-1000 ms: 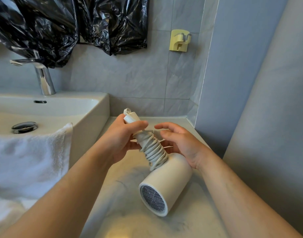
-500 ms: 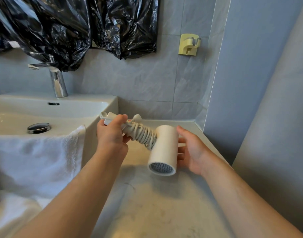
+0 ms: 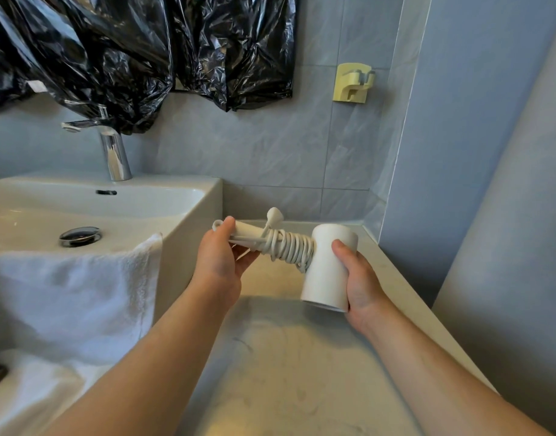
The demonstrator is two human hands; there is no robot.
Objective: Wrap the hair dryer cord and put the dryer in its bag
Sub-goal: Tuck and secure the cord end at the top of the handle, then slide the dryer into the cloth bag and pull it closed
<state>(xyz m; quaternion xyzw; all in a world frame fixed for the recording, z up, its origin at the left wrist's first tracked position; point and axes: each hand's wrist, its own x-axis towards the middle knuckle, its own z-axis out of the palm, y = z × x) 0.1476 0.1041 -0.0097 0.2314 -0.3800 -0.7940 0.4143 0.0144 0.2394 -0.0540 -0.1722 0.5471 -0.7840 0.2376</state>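
A white hair dryer (image 3: 328, 265) is held in the air above the counter, its handle pointing left. Its white cord (image 3: 287, 248) is coiled in several turns round the handle, and the plug (image 3: 274, 215) sticks up from the coil. My left hand (image 3: 221, 262) grips the free end of the handle. My right hand (image 3: 357, 278) clasps the round body from the right, thumb on top. No dryer bag can be made out in view.
The pale marble counter (image 3: 289, 372) lies below the hands. A white sink (image 3: 119, 199) with a chrome tap (image 3: 113, 152) is on the left, a white towel (image 3: 72, 297) draped over its front. Black plastic sheeting (image 3: 138, 48) and a yellow wall hook (image 3: 352, 83) hang behind. Walls close the right side.
The dryer has been lifted off the counter and turned, so the handle now lies level pointing left. My right hand went from open beside the coil to gripping the body.
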